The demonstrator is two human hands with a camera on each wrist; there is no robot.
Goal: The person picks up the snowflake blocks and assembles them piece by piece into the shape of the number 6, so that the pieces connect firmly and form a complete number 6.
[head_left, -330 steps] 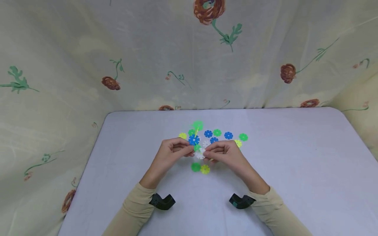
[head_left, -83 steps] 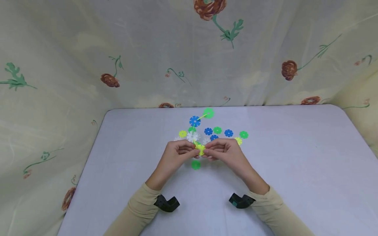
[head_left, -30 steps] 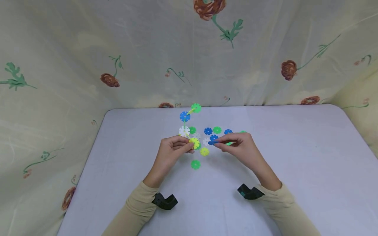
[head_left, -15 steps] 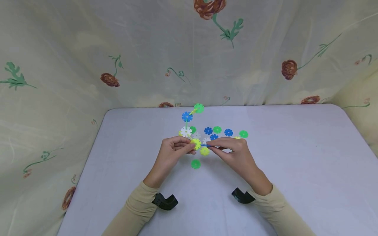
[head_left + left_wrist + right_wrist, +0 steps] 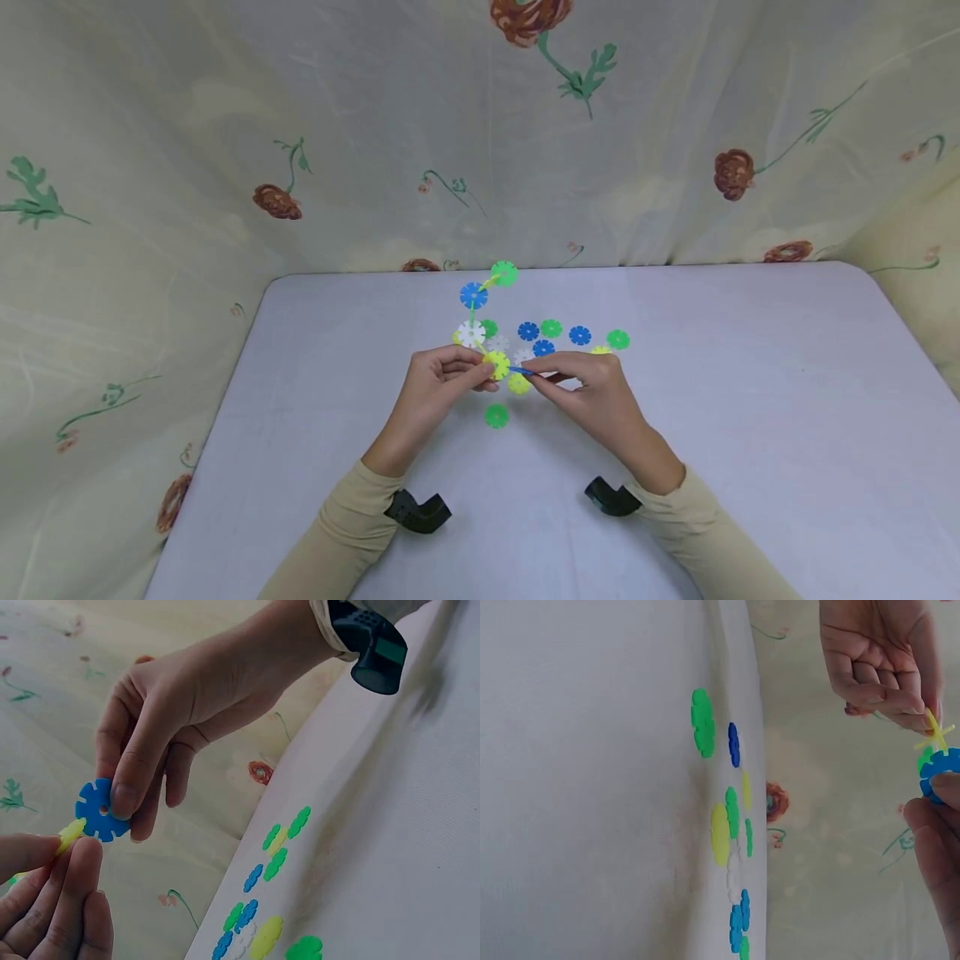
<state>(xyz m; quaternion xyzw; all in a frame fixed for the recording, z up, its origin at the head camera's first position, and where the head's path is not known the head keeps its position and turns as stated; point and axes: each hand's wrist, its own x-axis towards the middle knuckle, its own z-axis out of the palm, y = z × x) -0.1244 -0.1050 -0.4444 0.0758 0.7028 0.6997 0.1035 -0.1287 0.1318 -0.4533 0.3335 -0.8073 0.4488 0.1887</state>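
My left hand (image 5: 442, 385) pinches a yellow notched snowflake disc (image 5: 500, 365) at the near end of a chain. Beyond it the chain holds a white disc (image 5: 471, 333), a blue disc (image 5: 473, 295) and a green disc (image 5: 504, 273), with thin edge-on pieces between. Between thumb and fingers of my right hand (image 5: 592, 385) is another blue snowflake disc (image 5: 91, 801), turned edge-on in the head view. Its rim meets the yellow disc (image 5: 934, 739) in the right wrist view. How deeply their notches engage I cannot tell.
Loose discs lie behind and below the hands on the white table (image 5: 750, 433), among them a green one (image 5: 497, 416), a yellow one (image 5: 518, 383) and a blue one (image 5: 580, 335). A floral cloth (image 5: 360, 167) hangs behind the table's far edge. Black wrist devices (image 5: 417, 512) sit at both cuffs.
The yellow disc, earlier between both hands, stays in my left hand. My right hand has brought a blue disc leftward against it. Over the last half second hardly anything moves.
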